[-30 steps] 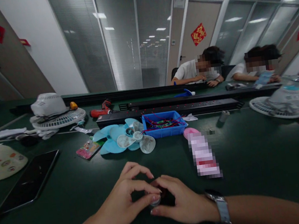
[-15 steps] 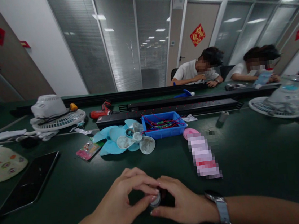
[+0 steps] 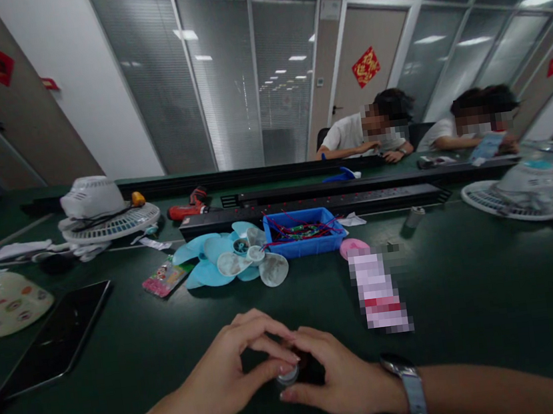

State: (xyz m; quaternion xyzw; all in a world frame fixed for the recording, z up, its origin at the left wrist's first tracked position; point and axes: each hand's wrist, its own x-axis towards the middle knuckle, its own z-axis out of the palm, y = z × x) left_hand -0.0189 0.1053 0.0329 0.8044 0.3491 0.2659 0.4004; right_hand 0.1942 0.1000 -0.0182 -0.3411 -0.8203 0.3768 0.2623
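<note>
My left hand and my right hand meet low over the dark green table, fingertips pinched together on a small round part with a silvery face and dark body. Most of that part is hidden by my fingers. A metal watch sits on my right wrist. Beyond my hands lie pale blue fan blades and a blue bin of red and green wires.
A black phone and a patterned pouch lie left. A white fan housing, red screwdriver, black power strips and another fan grille sit farther back. Two people sit across the table.
My hands stay pinched on the small part; the left fingers shifted slightly around it. The view rose a little.
</note>
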